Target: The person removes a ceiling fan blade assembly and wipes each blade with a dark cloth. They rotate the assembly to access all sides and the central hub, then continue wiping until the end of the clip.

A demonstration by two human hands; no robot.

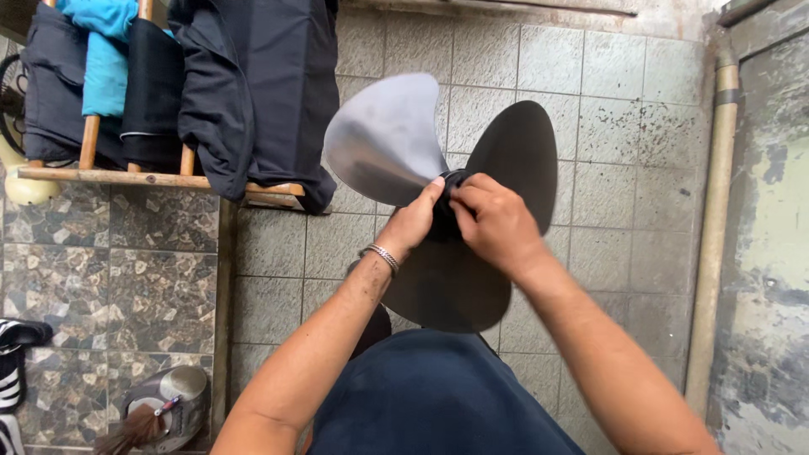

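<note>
A dark three-bladed fan propeller [514, 152] is held up in front of me over the tiled floor. One blade at the upper left [383, 135] catches the light and looks silver. My left hand [410, 221], with a metal bracelet on the wrist, grips the black hub [449, 181] from the left. My right hand [493, 221] covers the hub from the right, its fingers pressed on the centre. The lower blade [447, 291] hangs below both hands. My dark blue clothing fills the bottom centre.
A wooden rack [126, 177] with dark and blue clothes stands at the upper left. A pale pipe [712, 236] runs down the worn wall at the right. A metal pot with a brush [164, 409] sits at the lower left, next to a black-and-white shoe [17, 337].
</note>
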